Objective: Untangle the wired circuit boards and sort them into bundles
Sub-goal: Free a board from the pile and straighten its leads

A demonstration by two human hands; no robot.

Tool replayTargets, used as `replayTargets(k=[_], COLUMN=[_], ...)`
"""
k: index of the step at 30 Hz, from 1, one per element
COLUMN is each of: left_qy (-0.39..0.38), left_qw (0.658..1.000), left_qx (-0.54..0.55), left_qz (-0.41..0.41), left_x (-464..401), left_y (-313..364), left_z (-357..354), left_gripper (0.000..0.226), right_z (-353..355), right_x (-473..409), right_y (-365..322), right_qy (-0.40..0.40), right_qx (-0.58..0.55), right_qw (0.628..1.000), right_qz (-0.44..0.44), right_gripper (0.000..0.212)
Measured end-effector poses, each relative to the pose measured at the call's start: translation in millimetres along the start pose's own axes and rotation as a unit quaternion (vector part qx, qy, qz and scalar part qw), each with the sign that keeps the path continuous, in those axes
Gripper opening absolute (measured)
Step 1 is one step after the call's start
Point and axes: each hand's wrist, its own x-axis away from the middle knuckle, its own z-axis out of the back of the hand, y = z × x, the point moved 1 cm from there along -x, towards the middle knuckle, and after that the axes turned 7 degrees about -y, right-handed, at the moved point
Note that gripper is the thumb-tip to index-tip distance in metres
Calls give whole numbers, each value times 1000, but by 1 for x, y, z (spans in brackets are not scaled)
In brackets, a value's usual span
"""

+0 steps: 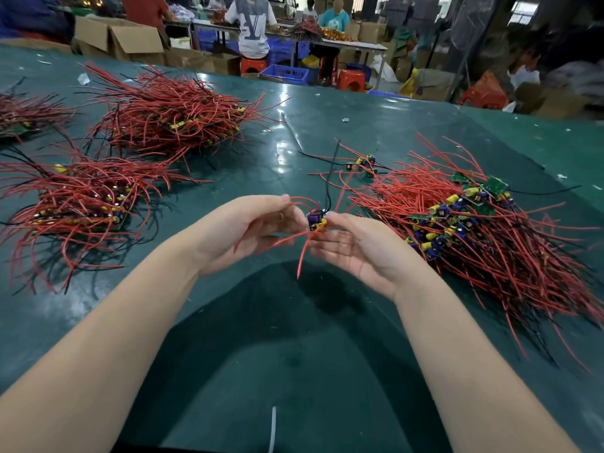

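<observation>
i have one circuit board (pixel 316 221) lifted above the table (pixel 294 354), pinched between my left hand (pixel 251 228) and right hand (pixel 354 246), both gripping it. i'd draw its red wires (pixel 304 253) out straight before adding it to the left bundle (pixel 81 204).

Cardboard boxes (pixel 119 39), blue crate (pixel 285 73), red stools (pixel 351 80).

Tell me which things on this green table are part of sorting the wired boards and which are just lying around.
Part of the job:
- circuit board held between left hand and right hand
- tangled pile
- sorted bundles
- few loose boards

Just lying about:
- white scraps
- cardboard boxes
- blue crate
</observation>
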Motion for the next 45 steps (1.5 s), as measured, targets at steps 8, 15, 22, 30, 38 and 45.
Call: replayTargets(k=[8,15,22,30,38,45], left_qy=[74,100,80,128,130,140], left_qw=[984,986,995,986,987,987], left_qx=[-156,-131,-58,-95,-78,-62], left_qz=[52,10,-16,-48,-58,-46], left_x=[4,0,-1,-3,-1,-3], left_y=[0,0,-1,-3,-1,-3], left_z=[-2,-13,-11,-15,-19,-24], left_gripper=[24,17,22,15,7,21], right_z=[3,-9,-12,-14,-16,-17], right_x=[2,4,2,2,4,4], right_y=[-2,2,3,8,4,2], right_qy=[51,0,26,82,41,45], right_qx=[65,62,8,41,29,10], right_qw=[996,994,992,989,994,993], right_qz=[42,90,120,116,95,112], right_gripper=[13,8,14,14,5,16])
